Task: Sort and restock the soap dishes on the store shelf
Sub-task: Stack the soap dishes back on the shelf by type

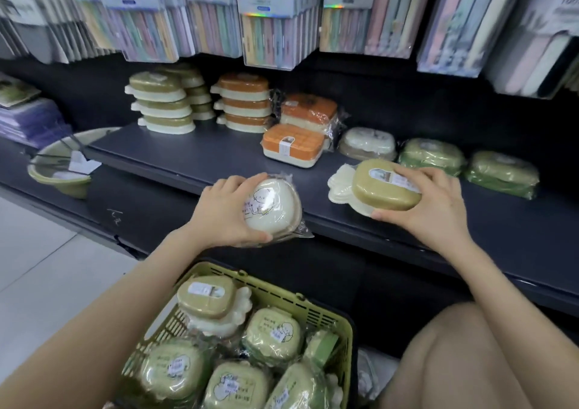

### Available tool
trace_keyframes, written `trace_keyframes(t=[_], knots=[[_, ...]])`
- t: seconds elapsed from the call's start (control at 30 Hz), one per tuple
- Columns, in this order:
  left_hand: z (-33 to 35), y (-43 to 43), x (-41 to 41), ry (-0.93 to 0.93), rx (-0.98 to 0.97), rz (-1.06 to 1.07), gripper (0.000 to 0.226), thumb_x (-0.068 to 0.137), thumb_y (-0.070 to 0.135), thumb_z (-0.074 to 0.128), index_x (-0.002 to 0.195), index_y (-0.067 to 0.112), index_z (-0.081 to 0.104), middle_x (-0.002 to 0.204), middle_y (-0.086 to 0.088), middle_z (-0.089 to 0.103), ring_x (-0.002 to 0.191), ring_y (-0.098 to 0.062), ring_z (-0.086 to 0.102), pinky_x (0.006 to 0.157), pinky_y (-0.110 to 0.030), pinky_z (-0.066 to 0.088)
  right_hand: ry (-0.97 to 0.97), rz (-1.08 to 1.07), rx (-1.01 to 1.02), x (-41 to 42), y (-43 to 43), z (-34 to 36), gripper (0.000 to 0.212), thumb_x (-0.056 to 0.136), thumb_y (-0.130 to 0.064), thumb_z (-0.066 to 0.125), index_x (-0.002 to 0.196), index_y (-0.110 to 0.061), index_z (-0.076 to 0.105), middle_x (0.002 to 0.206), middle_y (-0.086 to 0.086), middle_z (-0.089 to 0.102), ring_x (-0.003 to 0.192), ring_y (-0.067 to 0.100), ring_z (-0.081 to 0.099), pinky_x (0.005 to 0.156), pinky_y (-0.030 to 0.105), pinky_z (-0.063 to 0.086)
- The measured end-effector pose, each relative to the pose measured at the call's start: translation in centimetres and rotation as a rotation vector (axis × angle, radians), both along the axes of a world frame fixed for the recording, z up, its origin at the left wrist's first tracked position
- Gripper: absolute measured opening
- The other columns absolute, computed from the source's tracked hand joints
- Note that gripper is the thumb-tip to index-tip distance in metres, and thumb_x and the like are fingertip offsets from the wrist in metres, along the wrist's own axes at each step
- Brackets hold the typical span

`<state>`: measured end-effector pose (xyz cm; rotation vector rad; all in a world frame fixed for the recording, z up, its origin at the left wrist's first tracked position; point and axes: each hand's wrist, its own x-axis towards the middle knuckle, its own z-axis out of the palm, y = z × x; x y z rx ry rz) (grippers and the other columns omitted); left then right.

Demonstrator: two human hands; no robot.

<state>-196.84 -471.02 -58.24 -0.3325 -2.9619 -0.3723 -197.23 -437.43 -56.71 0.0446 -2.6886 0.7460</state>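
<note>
My left hand (224, 212) grips a white soap dish (271, 208) wrapped in clear plastic, held just above the front edge of the dark shelf (194, 158). My right hand (429, 201) holds an olive-green soap dish (380, 187) with a cream base over the shelf's front right. Stacks of green dishes (164, 101) and orange dishes (242, 104) stand at the shelf's back. A single orange dish (293, 145) sits mid-shelf. Wrapped dishes, one white (366, 143) and two green (434, 154), line the right side. Below, a green basket (329, 311) holds several more green dishes.
Hanging packs of pastel goods (269, 23) overhang the shelf from above. A green basin (59, 164) with black handles sits at the shelf's left end, next to purple packs (28, 123). My bare knee (470, 361) is at the lower right. Pale floor tiles lie to the left.
</note>
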Motion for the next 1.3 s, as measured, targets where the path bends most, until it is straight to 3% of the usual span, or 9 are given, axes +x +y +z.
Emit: trace_keyframes(t=[0.17,0.33,0.47,0.57,0.7,0.83,0.97,1.1,1.3], knots=[[0.8,4.1,-5.4,-0.060,-0.217,-0.065,0.116,0.048,0.082,0.057,0.148,0.039,0.018,0.132,0.001,0.043,0.121,-0.023,0.040,0.099,-0.037,0.029,-0.005,-0.175,-0.060,-2.1,1.0,-0.6,0.088,0.055,-0.059,0.084,0.134,-0.038,0.052,0.132,0.000,0.045,0.119,0.025,0.036,0.097,0.035,0.036],[1.0,6.7,-9.5,-0.119,-0.154,-0.103,0.101,0.066,0.068,0.070,0.148,0.040,0.019,0.143,0.000,0.038,0.130,-0.025,0.034,0.106,-0.042,0.024,-0.050,-0.178,-0.060,-4.1,1.2,-1.3,0.088,0.055,-0.062,0.083,0.134,-0.038,0.051,0.131,-0.001,0.044,0.119,0.024,0.035,0.099,0.036,0.037],[0.4,6.4,-10.8,-0.239,-0.117,-0.173,0.105,0.057,0.081,0.055,0.149,0.042,0.020,0.152,-0.001,0.027,0.137,-0.026,0.024,0.114,-0.043,0.019,-0.037,-0.173,-0.094,-5.1,0.8,-1.1,0.087,0.056,-0.062,0.082,0.133,-0.040,0.051,0.129,-0.004,0.045,0.119,0.021,0.035,0.100,0.035,0.038],[0.1,4.5,-10.2,-0.155,0.118,-0.164,0.105,0.053,0.086,0.038,0.146,0.037,0.033,0.149,0.002,0.034,0.135,-0.022,0.029,0.112,-0.036,0.023,-0.030,-0.126,-0.130,-5.5,-0.3,-0.2,0.087,0.056,-0.061,0.082,0.134,-0.040,0.050,0.129,-0.007,0.044,0.121,0.019,0.033,0.099,0.031,0.034],[-1.4,-1.0,-10.0,0.064,0.281,0.025,0.076,0.077,0.073,0.038,0.132,0.024,0.056,0.133,0.000,0.054,0.124,-0.022,0.044,0.102,-0.031,0.032,-0.020,0.006,-0.153,-6.8,-4.6,1.3,0.087,0.056,-0.065,0.080,0.134,-0.042,0.050,0.125,-0.011,0.043,0.120,0.014,0.033,0.094,0.026,0.030],[-3.3,-7.1,-10.7,0.151,0.394,0.336,0.038,0.097,0.037,0.050,0.127,0.015,0.060,0.131,-0.008,0.056,0.123,-0.028,0.047,0.101,-0.037,0.036,0.010,0.125,-0.106,-9.1,-11.2,2.6,0.087,0.057,-0.070,0.076,0.134,-0.042,0.048,0.123,-0.012,0.043,0.119,0.014,0.035,0.092,0.028,0.034],[-5.0,-10.9,-11.4,0.119,0.338,0.466,0.040,0.100,0.033,0.045,0.127,0.008,0.060,0.132,-0.014,0.055,0.124,-0.032,0.047,0.105,-0.040,0.033,0.048,0.159,-0.053,-12.4,-18.8,3.3,0.087,0.060,-0.076,0.069,0.136,-0.041,0.045,0.126,-0.005,0.046,0.118,0.021,0.038,0.091,0.031,0.035],[-7.0,-13.3,-13.1,0.154,0.184,0.519,0.074,0.089,0.057,0.021,0.125,0.007,0.062,0.134,-0.013,0.055,0.128,-0.031,0.045,0.110,-0.044,0.028,-0.014,0.164,0.082,-16.7,-25.4,2.7,0.089,0.065,-0.079,0.063,0.140,-0.037,0.041,0.132,0.005,0.046,0.118,0.029,0.041,0.090,0.035,0.037],[-7.2,-13.7,-16.1,0.144,0.237,0.700,0.058,0.097,0.053,0.025,0.135,0.019,0.052,0.149,-0.002,0.041,0.142,-0.019,0.025,0.111,-0.036,0.012,-0.083,0.157,0.265,-22.5,-32.0,-0.5,0.087,0.067,-0.076,0.064,0.136,-0.026,0.046,0.135,0.014,0.046,0.121,0.034,0.042,0.094,0.040,0.040]])
